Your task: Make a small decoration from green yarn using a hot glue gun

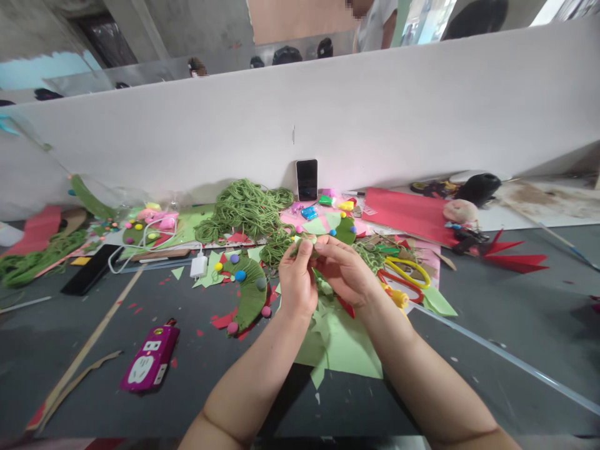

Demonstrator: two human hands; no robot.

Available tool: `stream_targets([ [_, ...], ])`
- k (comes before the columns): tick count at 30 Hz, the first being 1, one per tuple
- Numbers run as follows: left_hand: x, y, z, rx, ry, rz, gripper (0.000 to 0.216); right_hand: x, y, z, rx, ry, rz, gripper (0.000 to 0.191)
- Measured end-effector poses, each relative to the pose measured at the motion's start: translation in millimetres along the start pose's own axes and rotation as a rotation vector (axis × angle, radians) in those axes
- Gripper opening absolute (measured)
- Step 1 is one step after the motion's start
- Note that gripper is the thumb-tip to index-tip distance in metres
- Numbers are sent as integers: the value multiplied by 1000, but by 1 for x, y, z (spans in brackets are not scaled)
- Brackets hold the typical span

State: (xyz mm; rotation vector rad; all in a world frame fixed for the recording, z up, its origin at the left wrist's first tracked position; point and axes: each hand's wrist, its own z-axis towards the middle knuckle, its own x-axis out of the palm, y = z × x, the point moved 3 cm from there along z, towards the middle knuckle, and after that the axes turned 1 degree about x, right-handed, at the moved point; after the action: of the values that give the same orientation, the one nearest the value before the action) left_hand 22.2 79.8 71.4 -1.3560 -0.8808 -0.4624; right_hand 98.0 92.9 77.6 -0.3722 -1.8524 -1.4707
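Note:
My left hand (297, 279) and my right hand (344, 270) meet above the middle of the table, both pinched on a small piece of light green paper (309, 241) wound with green yarn. Under my wrists lies a sheet of light green paper (344, 353) with cut edges. To the left of my left hand a green curved paper shape (250, 294) carries coloured pom-poms. A big heap of green yarn (246, 209) sits just behind my hands.
Yellow and red scissors (407, 275) lie right of my hands. A phone (306, 179) leans on the white partition (375, 112). Red paper (405, 212), a black round object (480, 186), a pink power strip (150, 357), a white charger (199, 265) and a wooden stick (89, 344) lie around. People stand behind the partition.

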Motion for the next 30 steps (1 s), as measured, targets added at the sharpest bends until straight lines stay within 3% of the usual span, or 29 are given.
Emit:
stream_targets([
  [23,-3,2,0,5,-14,22,16,1,0,-2,12,-1,-21,13],
  [26,-2,-2,1,6,-21,58,18,-1,6,-3,-46,-13,-121,12],
  [30,0,-10,5,-1,-11,119,18,-2,23,-10,-191,0,-431,10],
])
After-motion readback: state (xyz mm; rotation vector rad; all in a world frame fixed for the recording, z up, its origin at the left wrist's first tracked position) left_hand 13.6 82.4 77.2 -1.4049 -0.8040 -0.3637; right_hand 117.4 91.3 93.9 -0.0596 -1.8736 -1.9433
